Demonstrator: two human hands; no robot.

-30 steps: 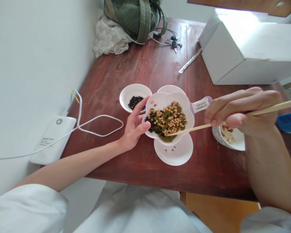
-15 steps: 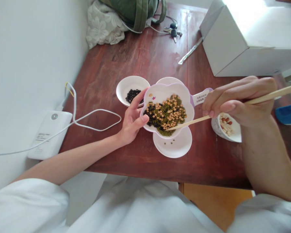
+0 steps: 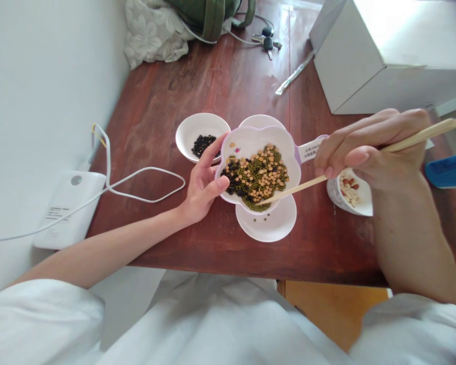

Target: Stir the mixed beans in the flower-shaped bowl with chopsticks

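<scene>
My left hand (image 3: 205, 187) grips the left rim of a flower-shaped bowl (image 3: 251, 136) with a purple edge and a labelled handle, thumb inside the rim. Mixed beans (image 3: 258, 175), green, black and pale orange, lie in it. My right hand (image 3: 368, 142), fingers closed, holds wooden chopsticks (image 3: 300, 187) by the handle; their tips touch the green beans near the bowl's front. Under the bowl's front edge is a white dish (image 3: 268, 230) with a few green beans. Another white dish (image 3: 261, 120) shows behind it, mostly hidden. Black beans sit in a white bowl (image 3: 186, 139) at the left.
A patterned bowl of nuts (image 3: 338, 200) is partly behind my right wrist. On the left lies a white power bank (image 3: 72, 208) with a looped cable (image 3: 152, 170). A white box (image 3: 357, 61), keys (image 3: 268, 43), a green bag (image 3: 213, 17) and a blue object (image 3: 448, 170) surround the work area.
The whole view has shifted slightly, so everything appears a little up and left. Both hands keep their grips, and the chopstick tips stay among the green beans at the bowl's front.
</scene>
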